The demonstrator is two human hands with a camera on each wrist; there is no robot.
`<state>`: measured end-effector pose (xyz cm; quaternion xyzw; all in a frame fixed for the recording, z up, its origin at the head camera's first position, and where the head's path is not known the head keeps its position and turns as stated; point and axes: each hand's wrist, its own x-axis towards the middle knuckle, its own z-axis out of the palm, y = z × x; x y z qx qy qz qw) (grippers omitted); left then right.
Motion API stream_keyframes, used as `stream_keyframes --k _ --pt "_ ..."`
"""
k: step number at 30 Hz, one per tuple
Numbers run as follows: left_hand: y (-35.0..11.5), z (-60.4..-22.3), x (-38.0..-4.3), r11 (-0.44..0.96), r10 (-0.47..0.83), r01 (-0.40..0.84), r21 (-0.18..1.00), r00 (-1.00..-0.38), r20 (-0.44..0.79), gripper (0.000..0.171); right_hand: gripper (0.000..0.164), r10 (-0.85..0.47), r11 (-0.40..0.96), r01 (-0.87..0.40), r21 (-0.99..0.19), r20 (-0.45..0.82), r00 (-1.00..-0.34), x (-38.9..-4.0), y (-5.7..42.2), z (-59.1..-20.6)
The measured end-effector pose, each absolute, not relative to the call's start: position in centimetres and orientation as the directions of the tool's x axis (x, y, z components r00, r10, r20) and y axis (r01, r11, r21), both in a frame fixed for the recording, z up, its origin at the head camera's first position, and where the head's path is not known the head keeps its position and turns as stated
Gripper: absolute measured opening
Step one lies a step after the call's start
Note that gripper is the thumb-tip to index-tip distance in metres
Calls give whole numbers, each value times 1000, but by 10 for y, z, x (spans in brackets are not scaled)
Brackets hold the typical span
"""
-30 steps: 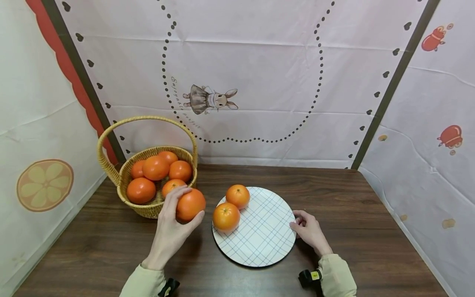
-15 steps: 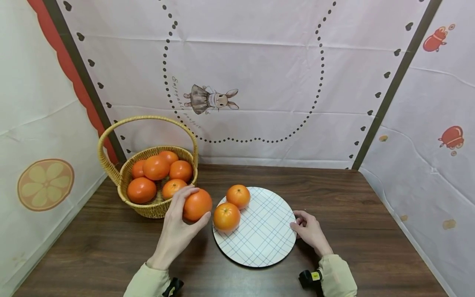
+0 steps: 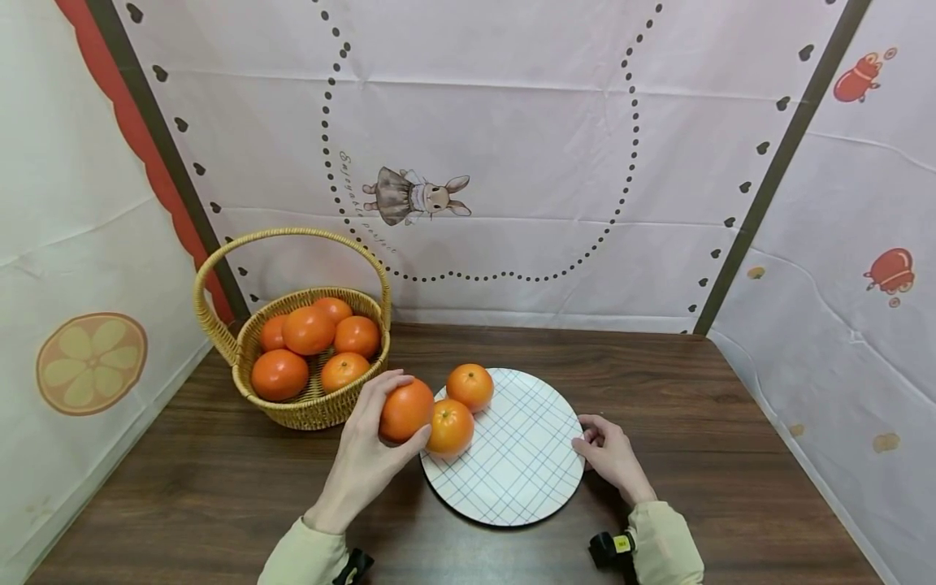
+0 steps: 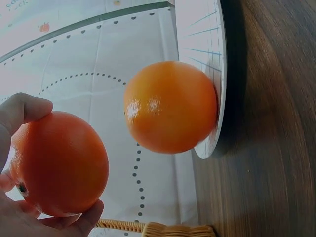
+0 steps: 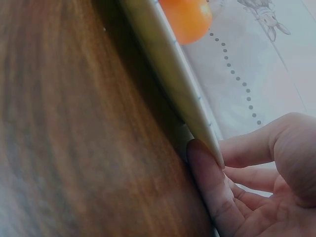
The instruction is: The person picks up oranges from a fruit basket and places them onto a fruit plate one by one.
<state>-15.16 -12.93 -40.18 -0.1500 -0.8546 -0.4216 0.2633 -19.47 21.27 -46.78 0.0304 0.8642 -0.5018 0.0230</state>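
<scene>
Tabletop (image 3: 680, 406): fruit (image 3: 407, 410) in left hand (image 3: 362, 457) nearer plate (image 3: 519, 459)

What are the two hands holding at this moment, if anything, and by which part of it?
The left hand holds an orange fruit by opposite sides, between thumb and fingers. The right hand pinches the checked plate by its rim.

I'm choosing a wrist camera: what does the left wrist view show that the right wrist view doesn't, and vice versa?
Left wrist only: the left grip holding a round red-orange fruit, and part of a tan woven basket.

Right wrist only: the right grip holding the edge of a round, white, blue-lined plate, plus a printed rabbit.

Both: that plate, brown wooden table, pale dotted cloth, a round lighter-orange fruit.
</scene>
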Motion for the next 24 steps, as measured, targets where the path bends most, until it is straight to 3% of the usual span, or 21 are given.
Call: stream_keyframes --k 24 --pt "-106 -408 -151 592 129 484 644 -846 517 61 39 38 488 93 -868 -86 -996 -195 213 -468"
